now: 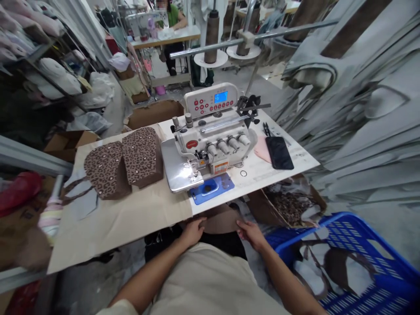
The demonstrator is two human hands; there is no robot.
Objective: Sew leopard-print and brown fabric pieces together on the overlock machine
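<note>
Low over my lap, just below the table's front edge, a brown fabric piece (221, 220) is stretched between my hands. My left hand (193, 232) grips its left edge with fingers closed. At the opposite edge my right hand (250, 232) pinches the cloth between thumb and fingers. Directly ahead stands a white overlock sewing machine (210, 135) with a lit blue display and a shiny metal plate at its left. Two stacks of leopard-print fabric pieces (142, 155) lie on the table left of the machine.
A blue basket (354, 218) holding brown and white pieces stands at my right, beside a cardboard box (278, 210) of scraps. A black phone (279, 152) and small thread snips (266, 129) lie on the table's right. Thread cones (212, 37) stand behind; another person (175, 19) sits farther back.
</note>
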